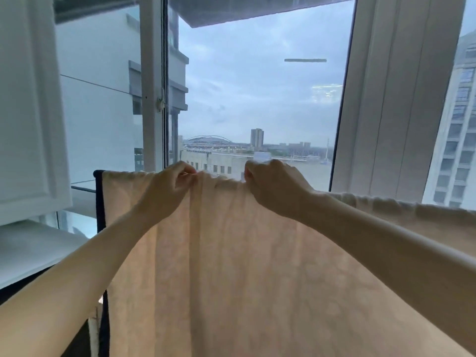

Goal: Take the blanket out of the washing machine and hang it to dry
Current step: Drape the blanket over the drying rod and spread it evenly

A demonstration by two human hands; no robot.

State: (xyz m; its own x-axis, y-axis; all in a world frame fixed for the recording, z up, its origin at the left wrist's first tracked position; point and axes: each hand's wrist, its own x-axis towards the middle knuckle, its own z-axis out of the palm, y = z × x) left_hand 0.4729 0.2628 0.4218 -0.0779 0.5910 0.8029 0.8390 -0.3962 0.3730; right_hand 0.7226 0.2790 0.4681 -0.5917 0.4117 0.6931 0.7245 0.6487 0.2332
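Pinching the top edge now, both hands up high and close together! The left hand [167,185] has its fingers curled in, thumb and fingertips nipping the cream blanket [231,266] right at its upper edge. The right hand [275,186] does the same just beside it, knuckles toward the camera, with cloth bunched between the two grips. Below the fingers the blanket drops in one broad sheet with long soft folds. Out to the left of the left fingers the edge runs level to a corner with a dark border [99,202], and past the right fingers it stretches away out of frame. Whether a rail or line sits under that edge, I cannot tell; the cloth hides it. Beyond the fingertips are the window [257,86] and grey sky. My read: this is soft, limp fabric, likely heavy with wash water, so it will sag wherever it isn't held. The best hold is the top edge itself, hands sliding apart from the middle to spread it flat. Watch that little dip between the thumbs.
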